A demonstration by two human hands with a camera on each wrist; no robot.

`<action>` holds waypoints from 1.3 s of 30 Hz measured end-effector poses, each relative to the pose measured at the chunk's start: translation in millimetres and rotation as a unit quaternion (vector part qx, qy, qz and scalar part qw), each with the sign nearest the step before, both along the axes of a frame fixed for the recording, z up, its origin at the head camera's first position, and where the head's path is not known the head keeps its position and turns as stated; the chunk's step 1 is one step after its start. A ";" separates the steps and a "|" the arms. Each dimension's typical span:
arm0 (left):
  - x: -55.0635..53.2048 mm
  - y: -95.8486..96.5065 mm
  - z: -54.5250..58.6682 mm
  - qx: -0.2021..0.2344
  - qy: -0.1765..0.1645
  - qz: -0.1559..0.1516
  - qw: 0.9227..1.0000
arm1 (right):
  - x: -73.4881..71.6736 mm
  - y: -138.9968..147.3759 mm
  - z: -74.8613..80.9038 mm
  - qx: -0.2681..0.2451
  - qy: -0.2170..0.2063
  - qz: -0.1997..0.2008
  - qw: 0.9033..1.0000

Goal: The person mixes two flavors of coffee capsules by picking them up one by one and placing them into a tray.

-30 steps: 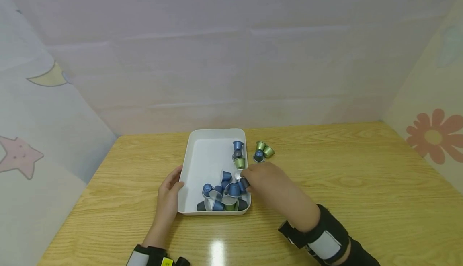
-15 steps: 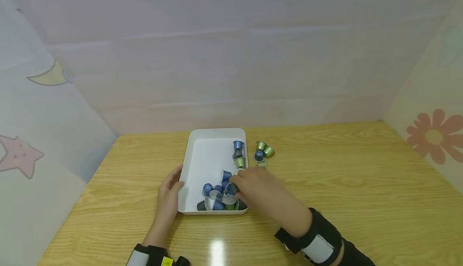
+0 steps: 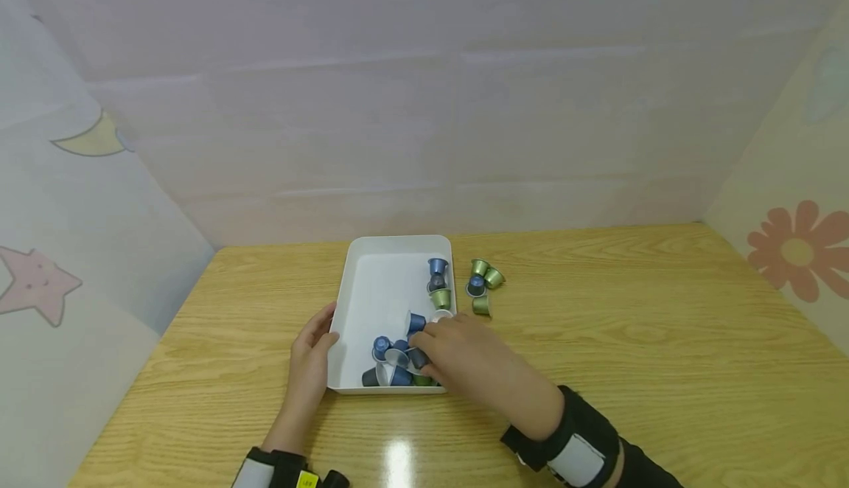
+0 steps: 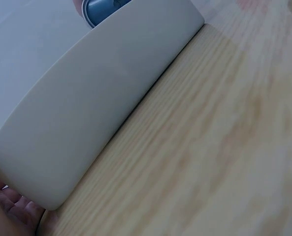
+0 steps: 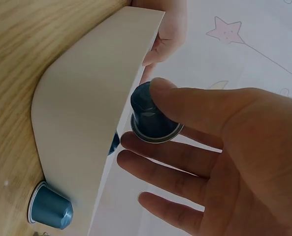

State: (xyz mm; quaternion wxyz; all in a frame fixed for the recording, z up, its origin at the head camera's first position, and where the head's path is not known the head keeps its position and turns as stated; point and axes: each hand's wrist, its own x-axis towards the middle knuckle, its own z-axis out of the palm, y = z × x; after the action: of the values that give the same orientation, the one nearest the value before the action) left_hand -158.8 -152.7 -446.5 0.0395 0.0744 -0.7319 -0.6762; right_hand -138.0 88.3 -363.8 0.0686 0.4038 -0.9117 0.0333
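Note:
A white tray stands on the table, with several blue, green and dark coffee capsules in it, mostly heaped at its near right. My left hand holds the tray's left side, its thumb at the rim. Over the heap, my right hand pinches a dark coffee capsule. In the right wrist view this capsule sits between thumb and index finger, its silver rim downward, while the other fingers are spread. Part of the heap is hidden under the right hand.
Right of the tray, two green capsules and a dark blue one lie on the wooden table. Another green capsule lies nearer. A pale wall rises behind the table.
My right hand has moved left and nearer over the heap with the dark capsule. This uncovers the nearer green capsule on the table. The left hand and tray have stayed put.

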 end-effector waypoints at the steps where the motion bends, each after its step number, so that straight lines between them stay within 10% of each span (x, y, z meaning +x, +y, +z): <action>1: 0.0 0.2 0.3 0.001 0.000 0.000 1.000 | 0.3 -0.3 -0.2 0.001 -0.003 0.000 1.000; 39: 1.1 1.5 1.4 -0.005 0.001 0.001 1.000 | 0.1 -0.1 0.3 0.005 0.000 -0.001 1.000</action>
State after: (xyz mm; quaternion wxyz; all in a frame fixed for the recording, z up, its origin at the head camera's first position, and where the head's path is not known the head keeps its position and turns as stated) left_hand -157.7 -151.3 -445.1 0.0411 0.0737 -0.7355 -0.6723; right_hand -137.8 88.2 -363.6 0.0669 0.4033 -0.9122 0.0282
